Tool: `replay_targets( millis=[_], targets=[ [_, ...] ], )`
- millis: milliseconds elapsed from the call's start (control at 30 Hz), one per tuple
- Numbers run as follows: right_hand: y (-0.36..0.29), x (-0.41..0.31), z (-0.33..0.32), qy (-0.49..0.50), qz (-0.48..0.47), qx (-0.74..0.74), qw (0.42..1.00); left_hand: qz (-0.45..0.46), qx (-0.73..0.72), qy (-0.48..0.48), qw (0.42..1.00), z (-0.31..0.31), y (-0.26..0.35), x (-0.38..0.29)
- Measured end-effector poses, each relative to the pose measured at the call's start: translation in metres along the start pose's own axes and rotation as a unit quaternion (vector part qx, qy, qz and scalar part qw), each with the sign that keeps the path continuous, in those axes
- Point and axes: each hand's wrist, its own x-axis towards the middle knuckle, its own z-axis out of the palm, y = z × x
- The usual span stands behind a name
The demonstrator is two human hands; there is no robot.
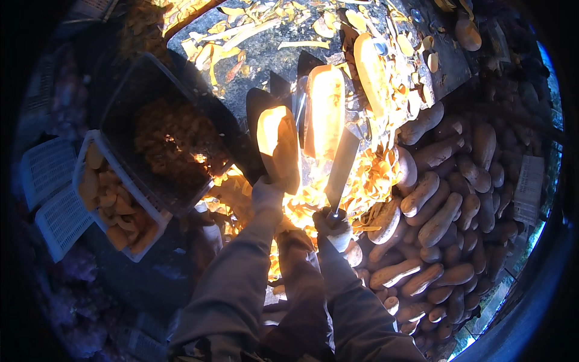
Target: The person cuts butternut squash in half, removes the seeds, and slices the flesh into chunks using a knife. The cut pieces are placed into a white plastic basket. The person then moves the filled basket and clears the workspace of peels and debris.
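Observation:
A peeled orange squash (pixel 279 149) stands lengthwise away from me, its lower end at my left hand (pixel 268 197), which is closed around that end. My gloved right hand (pixel 334 226) grips the dark handle of a broad-bladed knife (pixel 342 167), its blade pointing up and away. Just beyond the knife lies a second peeled squash (pixel 325 108), brightly sunlit. A third one (pixel 371 72) lies farther off to the right. Curly orange peelings (pixel 375 178) are heaped below and around both hands. Glare hides some detail near the squashes.
A dark plastic bin (pixel 156 68) holding orange scraps stands at the left, beside a white crate (pixel 86 156) of cut squash pieces. Unpeeled squashes (pixel 441 219) are piled at the right. Peel strips litter the grey work surface (pixel 267 59). White perforated crates (pixel 49 167) lie at far left.

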Motion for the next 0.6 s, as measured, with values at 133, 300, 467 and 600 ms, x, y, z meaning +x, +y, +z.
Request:
replay_targets(
  millis=[133, 300, 467, 600],
  targets=[
    [0.000, 0.000, 0.005, -0.014, -0.016, -0.032, 0.999, 0.041, -0.143, 0.069, 0.986, 0.011, -0.031, 0.028],
    [0.008, 0.010, 0.018, 0.012, -0.046, 0.032, 0.998, 0.024, -0.317, -0.059, 0.946, -0.019, 0.023, -0.018],
    [-0.031, 0.005, 0.015, -0.086, -0.037, 0.061, 0.994, -0.001, -0.325, -0.156, 0.933, -0.061, 0.003, -0.029],
    [-0.075, -0.019, 0.039, -0.160, -0.174, -0.129, 0.963, -0.002, -0.423, -0.157, 0.892, -0.128, -0.047, -0.060]
  ],
)
